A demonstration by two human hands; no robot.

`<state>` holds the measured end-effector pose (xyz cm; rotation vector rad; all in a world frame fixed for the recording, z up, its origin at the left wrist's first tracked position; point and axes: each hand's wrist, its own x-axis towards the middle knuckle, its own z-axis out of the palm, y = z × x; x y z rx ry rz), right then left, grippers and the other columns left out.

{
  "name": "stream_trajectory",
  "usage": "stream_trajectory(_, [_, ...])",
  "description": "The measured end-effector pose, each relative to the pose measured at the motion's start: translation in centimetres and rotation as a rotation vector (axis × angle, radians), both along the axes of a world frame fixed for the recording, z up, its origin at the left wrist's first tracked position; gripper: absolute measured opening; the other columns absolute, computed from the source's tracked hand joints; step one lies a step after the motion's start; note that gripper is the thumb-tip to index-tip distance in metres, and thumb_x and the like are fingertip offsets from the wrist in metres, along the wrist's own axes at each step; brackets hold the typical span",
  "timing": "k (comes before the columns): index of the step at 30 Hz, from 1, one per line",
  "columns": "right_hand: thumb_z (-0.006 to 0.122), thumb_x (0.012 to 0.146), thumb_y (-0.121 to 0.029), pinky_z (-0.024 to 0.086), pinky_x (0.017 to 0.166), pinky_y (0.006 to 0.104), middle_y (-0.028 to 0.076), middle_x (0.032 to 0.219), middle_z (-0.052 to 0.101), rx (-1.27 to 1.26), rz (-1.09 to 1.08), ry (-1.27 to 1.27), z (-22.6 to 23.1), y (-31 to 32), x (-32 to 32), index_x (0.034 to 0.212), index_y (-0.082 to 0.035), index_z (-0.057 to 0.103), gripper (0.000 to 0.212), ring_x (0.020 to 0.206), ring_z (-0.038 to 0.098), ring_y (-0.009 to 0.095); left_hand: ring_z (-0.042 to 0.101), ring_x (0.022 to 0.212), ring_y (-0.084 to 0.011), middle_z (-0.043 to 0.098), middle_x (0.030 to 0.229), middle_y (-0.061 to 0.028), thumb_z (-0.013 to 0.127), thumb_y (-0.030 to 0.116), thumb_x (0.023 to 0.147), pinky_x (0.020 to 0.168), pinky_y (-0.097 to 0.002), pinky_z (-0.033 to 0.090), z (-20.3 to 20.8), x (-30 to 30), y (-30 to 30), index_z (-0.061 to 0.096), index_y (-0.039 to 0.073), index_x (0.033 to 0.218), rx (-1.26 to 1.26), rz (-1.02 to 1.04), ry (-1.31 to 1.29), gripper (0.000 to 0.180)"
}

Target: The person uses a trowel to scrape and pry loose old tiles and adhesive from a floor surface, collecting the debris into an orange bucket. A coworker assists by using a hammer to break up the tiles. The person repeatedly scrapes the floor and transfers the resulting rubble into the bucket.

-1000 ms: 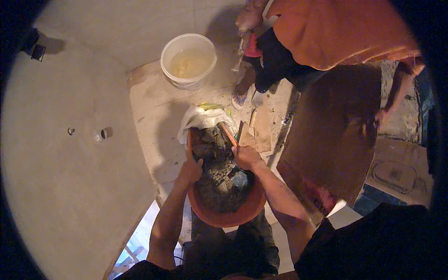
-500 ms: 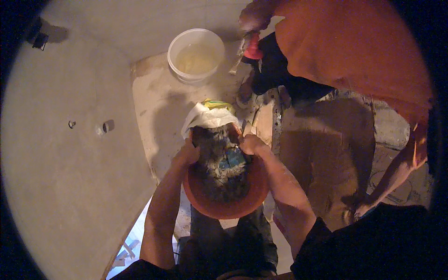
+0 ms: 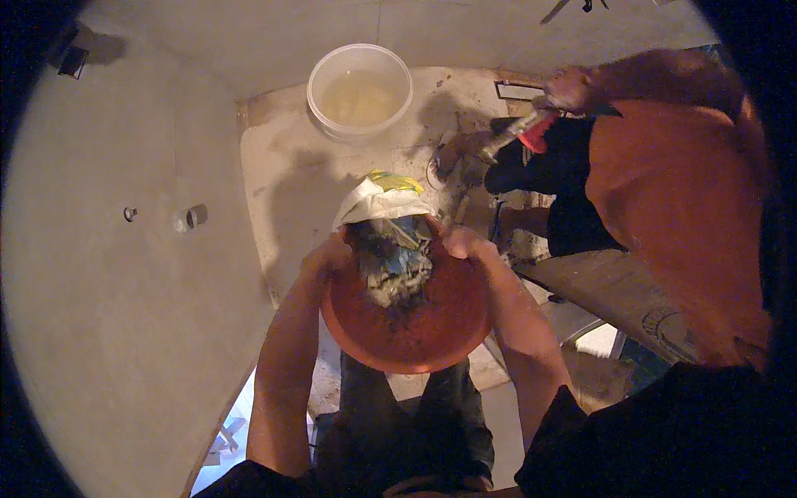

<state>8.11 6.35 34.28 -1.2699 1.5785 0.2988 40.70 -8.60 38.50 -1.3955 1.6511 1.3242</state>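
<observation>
A round orange-red basin (image 3: 407,336) is tilted away from me above my legs. My left hand (image 3: 334,251) is closed on its left side and my right hand (image 3: 466,244) on its right, both near the far rim. Grey dusty debris (image 3: 398,274) with crumpled blue and pale scraps lies in its far half, against the mouth of a white sack (image 3: 378,202) with a yellow-green patch. The sack's edge meets the far rim. How my fingertips grip, and whether they also pinch the sack, is hidden.
A white bucket (image 3: 360,91) with cloudy yellowish liquid stands beyond the sack. At right, a person in an orange top (image 3: 664,183) bends over, holding a long grey tool (image 3: 516,137) near a red piece (image 3: 539,134). A pale wall (image 3: 124,315) rises at left.
Debris has slid toward the sack, baring the basin's near half. The other person has shifted right and raised the tool. The brown board at right is now tilted lower.
</observation>
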Motion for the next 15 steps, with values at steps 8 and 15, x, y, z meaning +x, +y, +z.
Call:
stream_trajectory(8, [0.05, 0.099, -0.038, 0.057, 0.063, 0.0463, 0.017, 0.087, 0.069, 0.232, -0.305, -0.035, 1.3, 0.2, -1.7, 0.099, 0.001, 0.066, 0.042, 0.069, 0.067, 0.031, 0.056, 0.129, -0.0391, 0.059, 0.136, -0.0277, 0.066, 0.028, 0.077, 0.108, -0.0425, 0.045, -0.4, 1.9, -1.4, 0.038, -0.001, 0.149, -0.071, -0.061, 0.298, 0.082])
stream_trajectory(15, [0.05, 0.101, -0.039, 0.056, 0.05, 0.0399, 0.012, 0.077, 0.068, 0.406, -0.485, -0.164, 4.1, -1.5, -2.7, 0.09, 0.003, 0.067, 0.047, 0.057, 0.064, 0.024, 0.057, 0.123, -0.0431, 0.061, 0.128, -0.031, 0.053, 0.018, 0.084, 0.106, -0.0488, 0.044, -3.0, 3.6, -2.1, 0.047, 0.002, 0.144, -0.054, -0.207, 0.354, 0.062])
